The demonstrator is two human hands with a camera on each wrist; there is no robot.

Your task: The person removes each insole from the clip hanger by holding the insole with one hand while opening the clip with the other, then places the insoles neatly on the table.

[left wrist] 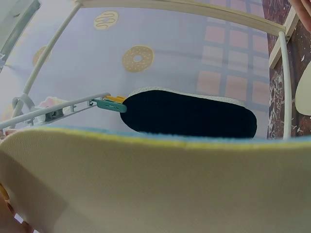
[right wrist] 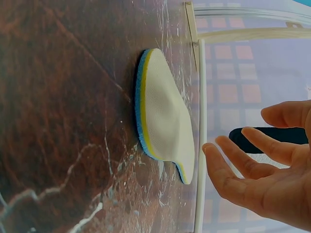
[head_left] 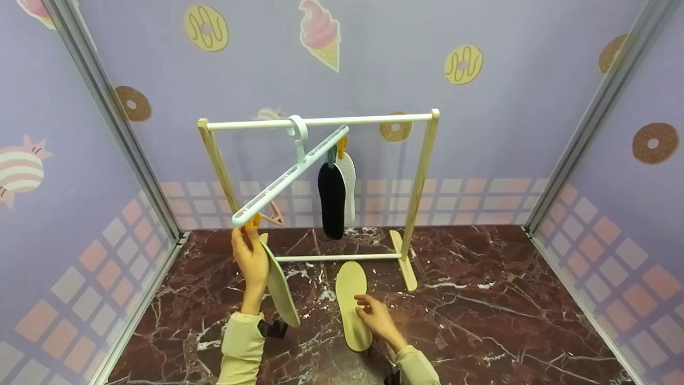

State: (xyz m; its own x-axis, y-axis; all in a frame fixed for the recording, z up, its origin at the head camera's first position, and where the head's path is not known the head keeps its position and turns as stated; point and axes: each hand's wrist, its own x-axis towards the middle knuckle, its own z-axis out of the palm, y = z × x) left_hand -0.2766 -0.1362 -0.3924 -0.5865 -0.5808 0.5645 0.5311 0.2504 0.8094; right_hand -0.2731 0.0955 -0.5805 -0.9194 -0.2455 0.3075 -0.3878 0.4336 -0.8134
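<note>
A white hanger hangs by its hook from the rack's top bar, its near end pointing toward me. At that end my left hand pinches an orange clothespin. A pale insole hangs just right of that hand; its cream face fills the lower left wrist view. My right hand has loosely bent fingers, holds nothing and is beside a second pale insole on the table. That insole shows blue and yellow edge layers in the right wrist view.
From the hanger's far end hang a black insole on a green clothespin and a white insole on an orange one. The wooden rack stands on the dark red marbled table. A pink triangular piece shows behind the hanger.
</note>
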